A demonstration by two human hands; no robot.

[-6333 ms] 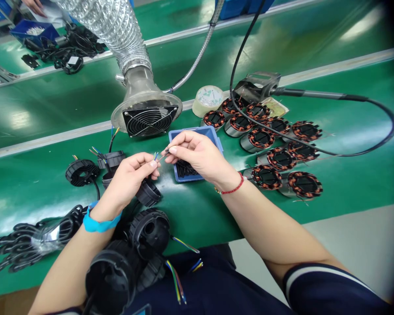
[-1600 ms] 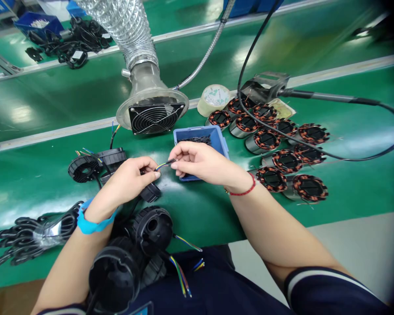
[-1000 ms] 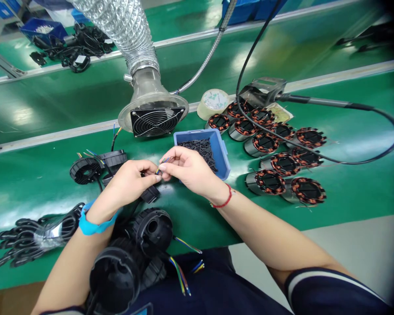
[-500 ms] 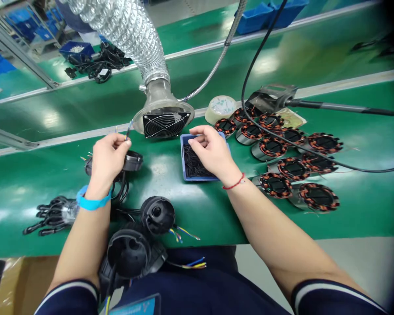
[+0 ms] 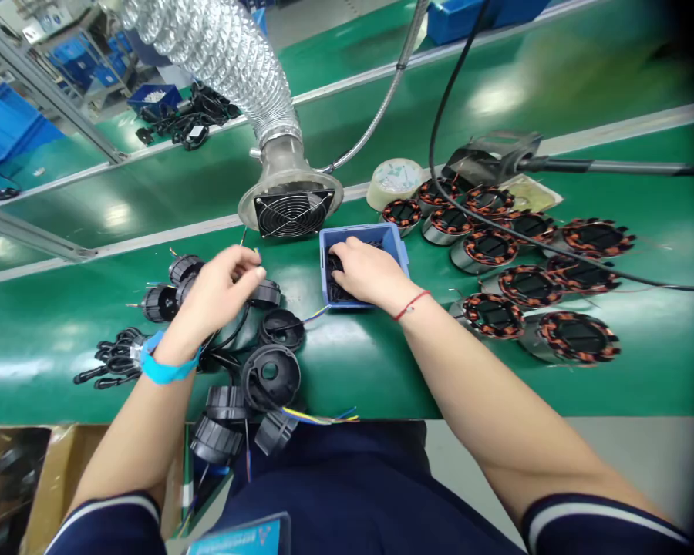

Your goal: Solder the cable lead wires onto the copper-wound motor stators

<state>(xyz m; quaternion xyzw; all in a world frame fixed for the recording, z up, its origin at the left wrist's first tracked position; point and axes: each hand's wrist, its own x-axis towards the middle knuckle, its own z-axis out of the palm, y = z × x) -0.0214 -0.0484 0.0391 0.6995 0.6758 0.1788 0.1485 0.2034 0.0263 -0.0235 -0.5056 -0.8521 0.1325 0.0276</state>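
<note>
My left hand [image 5: 223, 291], with a blue band at the wrist, is raised over black round plastic housings. Its fingers are curled closed, and a thin wire end [image 5: 244, 236] sticks up beyond them. One black housing [image 5: 266, 294] hangs or stands just behind the thumb; which one I cannot tell. My right hand [image 5: 365, 271] reaches down into a blue bin [image 5: 403, 250] of small thin black pieces [image 5: 336, 291]. Its thumb and index finger are apart among the pieces; the other fingers are partly hidden. Colored wires [image 5: 318, 417] trail from a larger housing [image 5: 271, 378] near the front edge.
A fan [image 5: 294, 213] under a silver duct [image 5: 225, 69] stands behind the bin. Several copper-wound stators [image 5: 500, 314] sit at right, beneath a black cable [image 5: 439, 146]. A tape roll [image 5: 394, 183] is near them. Bundled black cords [image 5: 119, 354] lie at left.
My right hand has lowered from above the bin into the black pieces. My left hand has shifted right, toward the bin. The view has moved, and more housings show at left.
</note>
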